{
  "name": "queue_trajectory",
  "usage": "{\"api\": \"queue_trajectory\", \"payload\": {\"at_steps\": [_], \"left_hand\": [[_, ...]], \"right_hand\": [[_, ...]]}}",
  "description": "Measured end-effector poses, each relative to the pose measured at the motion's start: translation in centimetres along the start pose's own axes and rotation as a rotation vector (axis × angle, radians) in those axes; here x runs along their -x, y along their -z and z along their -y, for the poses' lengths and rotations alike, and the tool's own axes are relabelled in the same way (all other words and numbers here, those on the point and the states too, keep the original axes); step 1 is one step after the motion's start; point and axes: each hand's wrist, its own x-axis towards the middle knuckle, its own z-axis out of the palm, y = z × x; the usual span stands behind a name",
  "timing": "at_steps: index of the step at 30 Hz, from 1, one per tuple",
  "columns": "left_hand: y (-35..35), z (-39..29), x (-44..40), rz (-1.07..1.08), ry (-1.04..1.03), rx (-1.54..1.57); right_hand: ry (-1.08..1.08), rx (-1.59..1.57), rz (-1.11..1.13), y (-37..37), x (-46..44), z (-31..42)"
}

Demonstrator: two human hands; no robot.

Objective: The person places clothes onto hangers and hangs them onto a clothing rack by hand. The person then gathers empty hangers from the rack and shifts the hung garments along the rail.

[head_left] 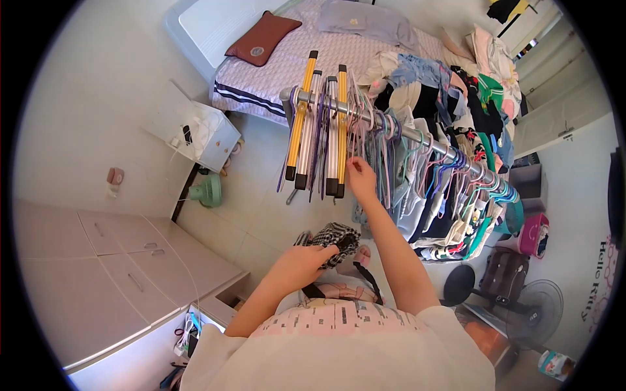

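Note:
My left hand (304,266) is closed on a bunched black-and-white checked cloth (337,242), held low in front of my body. My right hand (360,177) is raised to the hangers on the metal rail (411,133), its fingers bent together beside thin pink hangers (355,127). Whether those fingers grip a hanger is too small to tell. Just left of this hand hang yellow hangers with black ends (342,130) and purple ones. Farther right along the rail hang many garments (437,202).
Behind the rail is a bed (261,85) with a brown pillow (263,38) and piled clothes (424,72). A green fan (207,191) stands on the floor at left, near a white bedside cabinet (220,143). Low cabinets (130,260) line the left; a standing fan (536,313) is at right.

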Motion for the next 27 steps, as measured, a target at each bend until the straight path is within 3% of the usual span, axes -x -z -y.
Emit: {"api": "queue_trajectory", "payload": {"at_steps": [7,12,16,19,23,27], "left_hand": [[-0.2,0.3,-0.2,0.011,0.004,0.026],[-0.2,0.5,-1.0,0.022,0.004,0.040],[0.3,1.0,-1.3,-0.080,-0.091,0.071],[2.1,0.8,-1.8,-0.075,-0.130,0.263],[5.5,-1.3,-3.3,0.034,-0.331,0.300],[7.0,-4.1,-4.9,0.215,-0.520,0.236]], "right_hand": [[-0.014,-0.306,-0.119,1.3,5.1,6.1],[-0.117,-0.236,-0.131,4.0,9.8,8.6],[-0.282,-0.308,-0.052,12.0,17.5,9.2],[-0.312,-0.468,0.064,20.7,21.6,9.3],[-0.267,-0.507,0.158,28.8,24.6,10.4],[-0.074,-0.335,0.207,30.7,23.8,12.9]]}}
